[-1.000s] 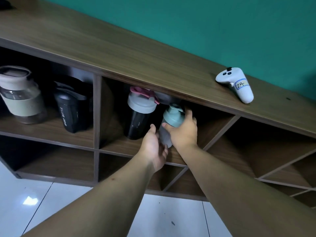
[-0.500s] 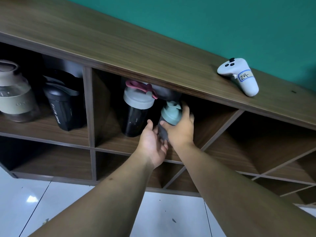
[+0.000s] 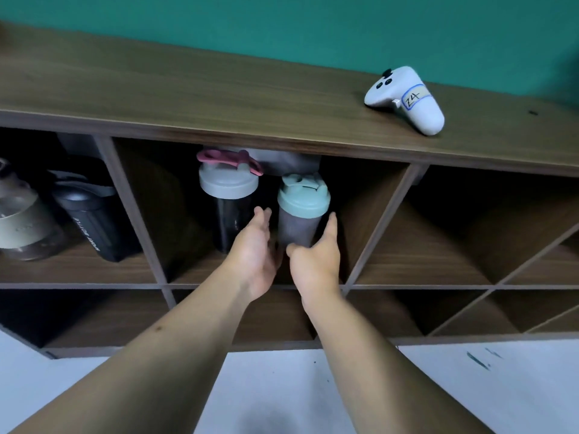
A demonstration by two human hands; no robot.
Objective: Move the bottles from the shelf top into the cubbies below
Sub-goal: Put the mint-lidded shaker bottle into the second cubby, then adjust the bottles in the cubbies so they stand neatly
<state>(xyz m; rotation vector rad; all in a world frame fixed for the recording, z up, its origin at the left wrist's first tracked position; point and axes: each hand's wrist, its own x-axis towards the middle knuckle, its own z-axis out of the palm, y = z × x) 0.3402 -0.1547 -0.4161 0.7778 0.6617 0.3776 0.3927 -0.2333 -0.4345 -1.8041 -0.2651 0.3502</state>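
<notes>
A grey shaker bottle with a mint-green lid (image 3: 302,211) stands upright in the middle upper cubby, right of a dark shaker with a grey lid and pink loop (image 3: 230,198). My left hand (image 3: 255,258) is open just left of the mint-lidded bottle's base. My right hand (image 3: 316,261) is open in front of and right of it, fingers spread, not gripping. In the left cubby stand a black sport bottle (image 3: 91,220) and a clear jug with a beige sleeve (image 3: 23,227). The wooden shelf top (image 3: 203,92) carries no bottles.
A white game-style controller (image 3: 407,100) labelled Z4 lies on the shelf top at right. Cubbies to the right (image 3: 438,233) and the lower row (image 3: 103,314) hold nothing visible. A green wall rises behind; pale floor lies below.
My right hand has let go of the mint-lidded bottle, which now stands upright in the cubby. Both hands have opened and drawn slightly back.
</notes>
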